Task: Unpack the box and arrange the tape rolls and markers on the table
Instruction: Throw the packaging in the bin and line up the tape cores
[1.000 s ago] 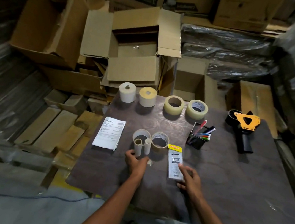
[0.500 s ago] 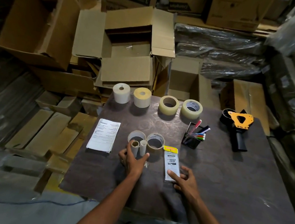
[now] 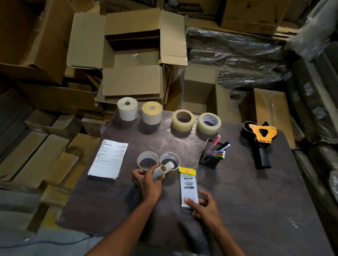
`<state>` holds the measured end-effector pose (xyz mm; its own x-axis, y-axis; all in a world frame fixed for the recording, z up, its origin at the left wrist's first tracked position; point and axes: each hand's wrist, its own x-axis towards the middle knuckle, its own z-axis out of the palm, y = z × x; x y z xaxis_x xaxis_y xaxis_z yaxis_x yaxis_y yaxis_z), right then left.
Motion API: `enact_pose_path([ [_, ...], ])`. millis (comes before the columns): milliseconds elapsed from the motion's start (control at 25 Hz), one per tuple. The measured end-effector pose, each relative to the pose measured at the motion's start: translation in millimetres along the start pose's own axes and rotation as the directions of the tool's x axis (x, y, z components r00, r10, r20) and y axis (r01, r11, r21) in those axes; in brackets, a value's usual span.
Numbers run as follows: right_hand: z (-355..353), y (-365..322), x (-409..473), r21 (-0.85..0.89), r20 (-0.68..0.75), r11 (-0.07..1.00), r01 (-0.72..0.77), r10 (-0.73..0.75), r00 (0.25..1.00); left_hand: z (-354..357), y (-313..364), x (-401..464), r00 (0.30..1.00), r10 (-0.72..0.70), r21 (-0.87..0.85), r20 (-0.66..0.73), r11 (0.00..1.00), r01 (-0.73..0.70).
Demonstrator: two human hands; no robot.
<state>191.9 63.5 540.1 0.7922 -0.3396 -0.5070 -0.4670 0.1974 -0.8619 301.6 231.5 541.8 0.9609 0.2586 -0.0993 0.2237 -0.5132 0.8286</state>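
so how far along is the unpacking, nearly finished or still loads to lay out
Mostly done, it seems. Four rolls stand in a row along the table far edge, markers sit in the black holder, and the tape dispenser is out. In hand: the left hand holds two small tubes tilted, beside two thin rolls; the right hand touches the packet. Left: placing those.
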Motion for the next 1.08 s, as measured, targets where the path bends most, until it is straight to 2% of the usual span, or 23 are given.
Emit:
enact_pose_path([
  [200,0.9,0.9,0.5,0.007,-0.017,1.000,0.006,-0.006,1.000,9.5,-3.3,-3.0,0.994,0.103,0.146,-0.049,0.985,-0.095],
  [400,0.4,3.8,2.9,-0.014,-0.035,1.000,-0.008,0.007,0.999,7.6,2.6,-8.0,0.995,0.062,0.372,0.084,0.924,-0.089],
  [640,1.2,7.0,5.5,-0.016,-0.064,1.000,-0.009,0.008,0.998,2.3,12.4,-1.2,0.919,0.222,0.634,0.326,0.669,-0.387],
  [800,-0.8,12.8,4.4,0.000,-0.109,1.000,-0.011,0.011,0.994,4.4,13.1,-1.3,0.833,0.298,0.680,0.467,0.480,-0.553],
  [920,-4.7,17.4,2.9,0.010,-0.163,1.000,-0.001,0.002,0.987,3.8,11.8,-3.3,0.771,0.382,0.662,0.509,0.398,-0.635],
  [1000,-11.2,18.4,0.7,0.013,-0.179,1.000,0.007,-0.005,0.984,3.1,10.3,-8.4,0.745,0.385,0.642,0.545,0.380,-0.666],
  [1080,-21.7,18.1,-3.1,0.027,-0.186,1.000,0.013,-0.008,0.982,3.6,6.1,-16.2,0.756,0.370,0.624,0.540,0.428,-0.654],
])
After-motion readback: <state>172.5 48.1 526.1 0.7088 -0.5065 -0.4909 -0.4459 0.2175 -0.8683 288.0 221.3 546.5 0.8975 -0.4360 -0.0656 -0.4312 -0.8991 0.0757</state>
